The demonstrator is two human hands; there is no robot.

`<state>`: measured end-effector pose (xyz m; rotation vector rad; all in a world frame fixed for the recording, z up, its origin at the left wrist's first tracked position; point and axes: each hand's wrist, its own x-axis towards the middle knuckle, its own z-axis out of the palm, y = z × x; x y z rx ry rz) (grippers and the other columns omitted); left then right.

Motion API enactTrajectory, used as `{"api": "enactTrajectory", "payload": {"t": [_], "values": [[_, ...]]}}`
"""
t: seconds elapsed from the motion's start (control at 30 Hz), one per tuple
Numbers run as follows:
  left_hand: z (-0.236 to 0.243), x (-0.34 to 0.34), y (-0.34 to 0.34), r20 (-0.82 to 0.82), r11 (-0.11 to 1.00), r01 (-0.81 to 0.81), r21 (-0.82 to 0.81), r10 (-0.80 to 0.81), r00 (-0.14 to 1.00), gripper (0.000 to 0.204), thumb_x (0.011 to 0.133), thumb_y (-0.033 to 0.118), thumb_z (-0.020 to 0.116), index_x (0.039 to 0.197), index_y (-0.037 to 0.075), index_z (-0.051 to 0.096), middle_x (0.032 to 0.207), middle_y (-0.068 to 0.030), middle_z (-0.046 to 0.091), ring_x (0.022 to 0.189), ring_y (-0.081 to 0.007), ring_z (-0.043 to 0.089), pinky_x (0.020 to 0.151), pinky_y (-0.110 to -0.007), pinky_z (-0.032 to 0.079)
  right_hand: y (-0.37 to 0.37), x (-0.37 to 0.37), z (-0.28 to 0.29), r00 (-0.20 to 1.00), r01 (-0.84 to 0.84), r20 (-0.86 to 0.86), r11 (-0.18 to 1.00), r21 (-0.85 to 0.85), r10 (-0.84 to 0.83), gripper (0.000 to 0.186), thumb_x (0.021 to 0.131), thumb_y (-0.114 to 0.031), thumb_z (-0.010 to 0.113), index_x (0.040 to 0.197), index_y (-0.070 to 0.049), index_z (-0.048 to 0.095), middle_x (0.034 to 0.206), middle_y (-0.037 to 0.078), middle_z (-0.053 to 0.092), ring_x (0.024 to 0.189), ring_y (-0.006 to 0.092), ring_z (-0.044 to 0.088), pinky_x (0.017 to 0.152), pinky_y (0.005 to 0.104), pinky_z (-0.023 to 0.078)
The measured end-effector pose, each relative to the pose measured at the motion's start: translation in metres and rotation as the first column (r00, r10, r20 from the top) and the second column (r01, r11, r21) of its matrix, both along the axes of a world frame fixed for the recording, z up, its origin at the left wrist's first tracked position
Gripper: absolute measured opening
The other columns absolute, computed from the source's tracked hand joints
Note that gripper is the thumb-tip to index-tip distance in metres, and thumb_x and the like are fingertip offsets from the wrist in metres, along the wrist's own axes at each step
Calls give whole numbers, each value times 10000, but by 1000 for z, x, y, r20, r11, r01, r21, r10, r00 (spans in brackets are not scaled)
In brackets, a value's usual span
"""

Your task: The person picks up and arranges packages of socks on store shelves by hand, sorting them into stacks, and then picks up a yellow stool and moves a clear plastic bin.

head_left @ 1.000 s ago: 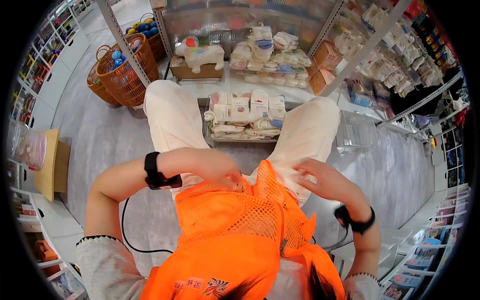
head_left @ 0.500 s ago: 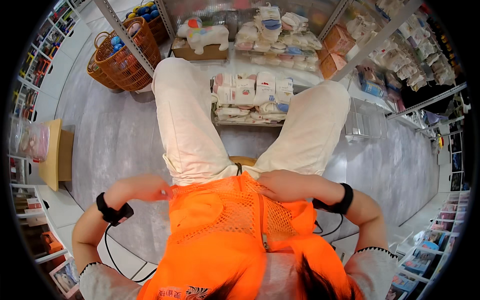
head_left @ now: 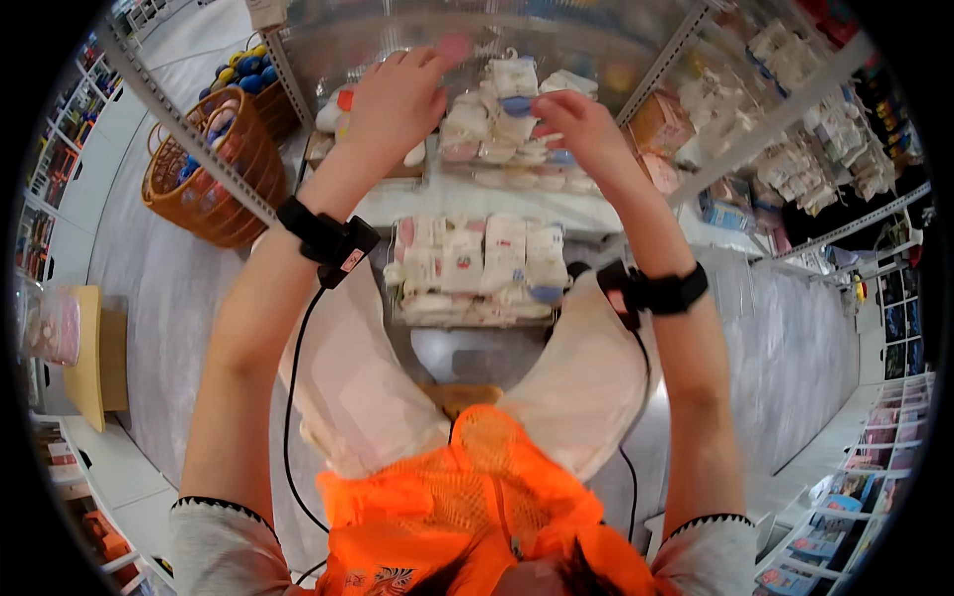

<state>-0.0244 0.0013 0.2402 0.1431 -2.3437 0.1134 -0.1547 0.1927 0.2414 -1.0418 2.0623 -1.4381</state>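
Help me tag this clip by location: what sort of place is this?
Probably a shop: stacked packs of socks, white packs hanging on the right, and a filled wicker basket suggest it.

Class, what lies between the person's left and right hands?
In the head view, a pile of mostly white socks shows between the left hand and right hand.

Both arms [head_left: 260, 318] stretched forward, left grip [head_left: 397, 104] knuckles up, right grip [head_left: 584, 131] turned inward, loosely curled
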Motion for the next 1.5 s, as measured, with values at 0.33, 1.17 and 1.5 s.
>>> {"api": "enactTrajectory", "payload": {"t": [0.33,1.17,1.5], "values": [[-57,-64,-78,266,938,-272,216,211,941,137,758,120,566,883,87,613,990,-54,566,918,-267,543,753,-378,456,-97,-171,-129,915,387,-24,862,326,-402,500,790,-433,521,687,46,618,607,120,615,524,208,600,527,310,471],[-67,-39,-15,-140,-669,-99,737,-295,945,539,861,367,534,1256,37,370,1157,-69,518,1081,-180,510,879,-318,435,-69,-74,-64,827,207,561,911,-357,32,218,804,-196,568,928,-17,570,874,69,596,782,155,577,701,287,471],[-195,-10,-37,255,-171,-293,941,-215,943,355,826,262,587,1033,-17,513,813,-62,599,655,-146,570,573,-307,458,-3,-55,-53,836,-122,522,985,-123,169,339,896,-260,460,1128,-13,465,1146,132,539,1017,225,551,854,307,450]]}}
